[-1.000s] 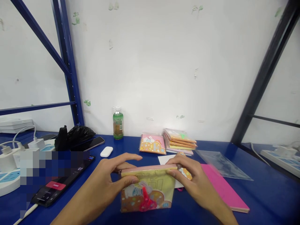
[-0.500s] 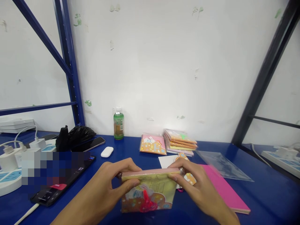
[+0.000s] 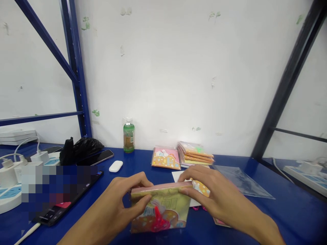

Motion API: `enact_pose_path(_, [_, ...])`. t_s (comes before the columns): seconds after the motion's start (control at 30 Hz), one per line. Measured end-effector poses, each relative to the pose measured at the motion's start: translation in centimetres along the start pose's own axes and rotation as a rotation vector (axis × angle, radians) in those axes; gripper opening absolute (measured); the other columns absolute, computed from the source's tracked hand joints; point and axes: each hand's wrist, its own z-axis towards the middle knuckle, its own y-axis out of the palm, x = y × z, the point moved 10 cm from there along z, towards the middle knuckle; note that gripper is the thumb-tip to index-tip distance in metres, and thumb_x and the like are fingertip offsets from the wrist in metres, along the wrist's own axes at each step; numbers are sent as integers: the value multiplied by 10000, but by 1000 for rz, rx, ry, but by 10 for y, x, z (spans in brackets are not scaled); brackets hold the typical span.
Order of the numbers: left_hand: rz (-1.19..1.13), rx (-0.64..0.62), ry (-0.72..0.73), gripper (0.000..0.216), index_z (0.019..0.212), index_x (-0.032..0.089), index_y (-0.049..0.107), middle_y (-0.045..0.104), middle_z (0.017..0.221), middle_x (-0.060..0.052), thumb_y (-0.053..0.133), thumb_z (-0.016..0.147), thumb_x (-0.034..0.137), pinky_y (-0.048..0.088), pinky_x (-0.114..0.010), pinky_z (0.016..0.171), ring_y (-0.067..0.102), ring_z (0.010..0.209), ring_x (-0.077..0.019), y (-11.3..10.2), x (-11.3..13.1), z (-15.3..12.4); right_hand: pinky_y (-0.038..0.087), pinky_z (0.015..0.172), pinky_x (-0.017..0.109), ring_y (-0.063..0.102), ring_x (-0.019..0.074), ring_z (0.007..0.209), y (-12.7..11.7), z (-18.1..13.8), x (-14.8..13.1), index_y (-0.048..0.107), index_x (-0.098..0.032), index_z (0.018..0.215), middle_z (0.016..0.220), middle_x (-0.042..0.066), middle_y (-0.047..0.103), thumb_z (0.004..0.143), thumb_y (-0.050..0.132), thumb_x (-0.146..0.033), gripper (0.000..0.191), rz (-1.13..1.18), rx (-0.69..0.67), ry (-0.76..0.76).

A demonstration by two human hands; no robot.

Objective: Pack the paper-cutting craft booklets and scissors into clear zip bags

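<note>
My left hand (image 3: 130,197) pinches the upper left edge of a plastic-wrapped notepad (image 3: 171,207), thumb in front and fingers behind. The notepad stands upright, with a yellow cover, a rabbit drawing and a bright pink plastic piece at its front. At its upper right edge, my right hand (image 3: 204,190) is closed on the wrap, with the fingers curled over the top. Behind the right hand lie a white sheet (image 3: 176,176) and an orange dotted card (image 3: 201,187), partly hidden. Small pink pieces (image 3: 196,208) show below them.
Wrapped notepads lie at the back, one pink and orange (image 3: 166,158) beside a stack (image 3: 196,154). A clear plastic bag (image 3: 247,182) lies to the right. Leftward are a green bottle (image 3: 129,136), a white earbud case (image 3: 115,166), phones (image 3: 102,157), a black bag (image 3: 87,146) and power strips.
My right hand has slid left along the notepad's top edge and turned over it. Its forearm now covers most of the pink pad on the right. The left hand stays nearly the same.
</note>
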Motion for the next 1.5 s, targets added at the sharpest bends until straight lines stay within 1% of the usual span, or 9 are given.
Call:
enact_pose_path(0.1, [-6, 39, 16, 142, 908, 292, 712, 756, 929, 71, 590, 939, 359, 430, -248, 822, 665, 932, -179, -1, -2, 1, 424, 941, 319, 635, 214, 1123, 8, 13, -32, 665, -324, 1213, 1192, -9, 725, 1041, 548, -408, 225, -108, -116, -175])
enact_pose_path(0.27, [-45, 91, 86, 270, 1146, 323, 698, 774, 1104, 23, 603, 937, 465, 514, -303, 863, 706, 990, -222, -7, -14, 5, 351, 621, 296, 639, 184, 715, 19, 43, -44, 710, -208, 943, 777, 23, 726, 1048, 514, -331, 254, -344, -235, -294])
enact_pose_path(0.4, [-79, 298, 32, 658, 1507, 411, 368, 610, 1451, -32, 596, 914, 579, 491, -462, 1038, 626, 1228, -284, -32, -32, -2, 389, 646, 275, 668, 176, 772, 4, 92, -7, 726, -211, 1073, 871, 31, 762, 1030, 552, -320, 210, -405, -209, -211])
enact_pose_path(0.7, [-29, 299, 18, 510, 1451, 388, 420, 674, 1323, -40, 490, 971, 546, 521, -483, 1006, 654, 1178, -273, -23, -35, 6, 573, 913, 454, 664, 242, 1084, 13, 177, 74, 630, -200, 1272, 1312, 100, 638, 1003, 627, -331, 299, -571, -90, 18])
enact_pose_path(0.9, [107, 114, 34, 336, 1266, 333, 620, 675, 1347, -22, 424, 1014, 437, 445, -523, 1107, 586, 1290, -285, 21, -32, 20, 573, 848, 420, 698, 211, 938, -2, 116, 90, 671, -158, 1140, 1081, 65, 713, 1013, 597, -407, 289, -622, -14, 165])
enact_pose_path(1.0, [135, 61, 75, 331, 1267, 318, 632, 682, 1326, -34, 424, 1015, 364, 417, -546, 1130, 552, 1328, -294, 44, -27, 24, 520, 674, 362, 717, 249, 760, -11, 59, 114, 739, -186, 881, 814, 86, 744, 1070, 375, -490, 510, -645, -48, 293])
enact_pose_path(1.17, [150, -28, 149, 312, 1227, 253, 660, 676, 1271, -70, 446, 1001, 242, 460, -486, 1087, 598, 1220, -268, 83, -8, 24, 449, 627, 356, 750, 343, 799, -7, -16, 163, 762, -221, 1067, 893, 155, 775, 1045, 408, -419, 406, -667, -94, 481])
enact_pose_path(1.33, [194, -152, 238, 289, 1134, 286, 708, 653, 1148, -86, 484, 964, 217, 511, -463, 988, 605, 1118, -279, 135, 17, 24, 418, 618, 385, 744, 403, 805, 11, -41, 200, 717, -187, 776, 811, 173, 764, 1022, 350, -597, 603, -586, -106, 594])
enact_pose_path(1.5, [256, -225, 325, 300, 1186, 305, 699, 655, 1124, -95, 538, 938, 253, 527, -478, 954, 622, 1074, -300, 185, 22, 26, 340, 566, 333, 713, 306, 711, 25, -36, 210, 672, -208, 719, 745, 105, 748, 993, 418, -587, 532, -460, -109, 577])
